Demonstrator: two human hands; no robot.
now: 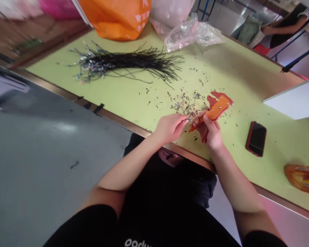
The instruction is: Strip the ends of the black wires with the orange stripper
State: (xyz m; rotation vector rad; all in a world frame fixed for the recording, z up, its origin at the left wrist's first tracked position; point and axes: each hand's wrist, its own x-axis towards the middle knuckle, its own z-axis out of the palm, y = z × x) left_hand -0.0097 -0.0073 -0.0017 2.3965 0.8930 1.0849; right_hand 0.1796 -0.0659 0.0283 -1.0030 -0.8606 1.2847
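Observation:
My right hand is wrapped round orange-and-red wire strippers with metal rivets, their head pointing up and away over the table. My left hand is closed in a pinch just left of the tool's handles. A thin wire with a bit of blue shows at its fingertips; most of it is hidden. Beyond both hands lie many short dark wire scraps, scattered on the green tabletop. Farther back, to the left, rests a long bundle of black wires with blue and silvery ends.
A phone lies to the right, with an orange-brown package nearer the edge. An orange bag and clear plastic bags stand at the back. A white panel juts in from the right. Another person is at the far right.

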